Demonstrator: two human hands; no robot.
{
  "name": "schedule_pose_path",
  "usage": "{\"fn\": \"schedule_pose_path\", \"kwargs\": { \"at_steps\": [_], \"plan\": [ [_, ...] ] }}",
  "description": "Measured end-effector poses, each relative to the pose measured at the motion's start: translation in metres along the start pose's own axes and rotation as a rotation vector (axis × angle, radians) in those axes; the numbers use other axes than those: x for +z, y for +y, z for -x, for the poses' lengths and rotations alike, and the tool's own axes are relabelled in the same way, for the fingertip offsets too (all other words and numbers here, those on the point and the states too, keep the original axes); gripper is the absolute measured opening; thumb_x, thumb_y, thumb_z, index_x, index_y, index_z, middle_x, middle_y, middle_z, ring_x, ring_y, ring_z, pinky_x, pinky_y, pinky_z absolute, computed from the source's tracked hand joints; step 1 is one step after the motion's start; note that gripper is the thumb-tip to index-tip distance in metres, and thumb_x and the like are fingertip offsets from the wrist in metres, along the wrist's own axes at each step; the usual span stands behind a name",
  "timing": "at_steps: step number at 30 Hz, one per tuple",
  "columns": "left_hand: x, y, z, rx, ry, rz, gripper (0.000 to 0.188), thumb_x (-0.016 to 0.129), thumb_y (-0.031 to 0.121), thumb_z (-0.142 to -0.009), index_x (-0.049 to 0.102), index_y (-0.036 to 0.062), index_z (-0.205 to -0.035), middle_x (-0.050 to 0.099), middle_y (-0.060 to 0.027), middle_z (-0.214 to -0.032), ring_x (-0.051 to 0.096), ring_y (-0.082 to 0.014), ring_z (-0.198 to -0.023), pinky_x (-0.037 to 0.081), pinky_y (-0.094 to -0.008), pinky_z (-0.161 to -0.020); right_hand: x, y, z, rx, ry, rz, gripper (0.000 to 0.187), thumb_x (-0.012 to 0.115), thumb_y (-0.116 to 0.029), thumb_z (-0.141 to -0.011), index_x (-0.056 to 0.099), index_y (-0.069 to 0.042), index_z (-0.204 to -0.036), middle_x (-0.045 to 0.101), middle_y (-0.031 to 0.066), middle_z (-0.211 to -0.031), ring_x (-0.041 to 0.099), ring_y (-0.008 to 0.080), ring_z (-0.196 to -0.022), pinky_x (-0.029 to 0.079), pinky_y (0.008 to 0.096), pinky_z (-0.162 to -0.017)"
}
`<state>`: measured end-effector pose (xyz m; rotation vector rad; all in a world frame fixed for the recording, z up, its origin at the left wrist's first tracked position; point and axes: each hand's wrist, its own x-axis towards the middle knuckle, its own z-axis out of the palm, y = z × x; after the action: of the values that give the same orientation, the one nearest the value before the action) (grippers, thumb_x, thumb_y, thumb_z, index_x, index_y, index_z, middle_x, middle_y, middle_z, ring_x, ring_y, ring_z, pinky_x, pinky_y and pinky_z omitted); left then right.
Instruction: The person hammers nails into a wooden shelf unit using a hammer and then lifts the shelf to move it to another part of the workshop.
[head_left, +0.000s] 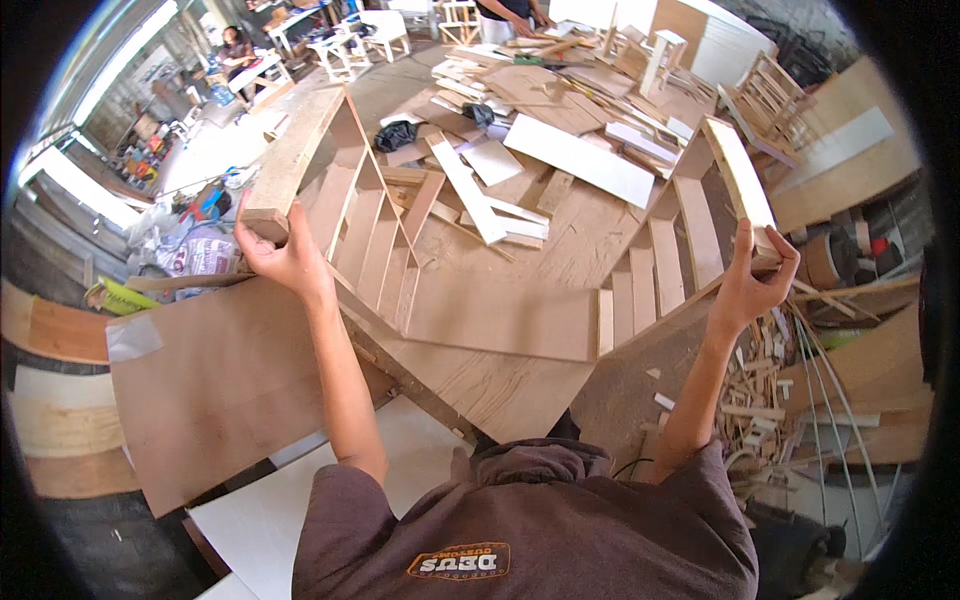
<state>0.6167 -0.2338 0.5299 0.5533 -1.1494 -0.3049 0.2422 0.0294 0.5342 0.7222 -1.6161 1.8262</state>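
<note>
A large unpainted wooden shelf frame [500, 318] stands before me, with two tall sides and a wide board low between them. Several crosswise slats divide each side into compartments. My left hand [285, 250] is closed round the near upper corner of the left side, thumb on the inner face. On the opposite corner, my right hand [752, 280] grips the top end of the right side, fingers over the edge. Both arms are spread wide, with the frame between them. Its lower parts are partly hidden behind the low board.
A pile of boards and offcuts [540, 100] covers the floor beyond the frame. Brown sheet material [220, 380] leans at my left. Small wood scraps [755, 390] lie at my right. One person [510, 12] stands at the back; another [237, 50] sits at far left.
</note>
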Motion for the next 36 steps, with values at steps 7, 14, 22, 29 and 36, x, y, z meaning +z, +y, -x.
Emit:
{"fn": "schedule_pose_path", "kwargs": {
  "at_steps": [7, 14, 22, 29, 36],
  "plan": [
    [-0.029, -0.013, 0.006, 0.030, -0.044, -0.082, 0.054, 0.072, 0.001, -0.087, 0.045, -0.0050, -0.134, 0.053, -0.0181, -0.129, 0.055, -0.0242, -0.114, 0.047, -0.0373, -0.099, -0.019, -0.016, 0.023, -0.003, -0.042, 0.086, 0.035, 0.078, -0.022, -0.088, 0.058, -0.003, -0.109, 0.053, 0.0024, -0.096, 0.050, 0.0086, -0.084, 0.044, 0.0240, -0.073],
    [-0.064, -0.019, 0.037, -0.085, -0.114, -0.097, 0.056, 0.067, 0.006, -0.093, 0.035, -0.0063, -0.137, 0.051, -0.0206, -0.127, 0.055, -0.0241, -0.109, 0.046, -0.0390, -0.096, -0.032, -0.012, 0.029, -0.048, -0.032, -0.004, 0.039, 0.078, -0.024, -0.087, 0.056, -0.004, -0.112, 0.055, 0.0060, -0.103, 0.053, 0.0128, -0.092, 0.046, 0.0274, -0.081],
    [-0.076, -0.010, 0.041, -0.243, -0.125, -0.051, 0.045, 0.067, 0.015, -0.094, 0.043, -0.0016, -0.129, 0.054, -0.0129, -0.122, 0.054, -0.0203, -0.110, 0.045, -0.0349, -0.098, -0.046, -0.035, 0.031, 0.028, -0.153, 0.008, 0.037, 0.078, -0.025, -0.086, 0.058, -0.005, -0.110, 0.056, 0.0031, -0.086, 0.050, 0.0089, -0.076, 0.043, 0.0241, -0.063],
    [-0.069, 0.013, -0.024, -0.524, -0.072, 0.054, 0.042, 0.064, 0.033, -0.096, 0.053, 0.0025, -0.123, 0.058, -0.0104, -0.118, 0.056, -0.0185, -0.108, 0.047, -0.0354, -0.093, -0.070, -0.069, -0.014, 0.059, -0.489, 0.511, 0.046, 0.066, -0.048, -0.091, 0.061, -0.005, -0.108, 0.065, 0.0106, -0.082, 0.061, 0.0280, -0.071, 0.049, 0.0398, -0.069],
    [-0.059, 0.011, -0.074, -0.421, -0.529, -0.213, 0.043, 0.067, 0.030, -0.094, 0.058, 0.0014, -0.126, 0.061, -0.0099, -0.117, 0.053, -0.0168, -0.109, 0.040, -0.0300, -0.097, -0.037, -0.081, -0.055, 0.047, -0.663, 0.749, 0.061, 0.062, -0.052, -0.089, 0.053, -0.011, -0.133, 0.068, 0.0192, -0.115, 0.065, 0.0353, -0.108, 0.050, 0.0459, -0.090]
  ]
}}
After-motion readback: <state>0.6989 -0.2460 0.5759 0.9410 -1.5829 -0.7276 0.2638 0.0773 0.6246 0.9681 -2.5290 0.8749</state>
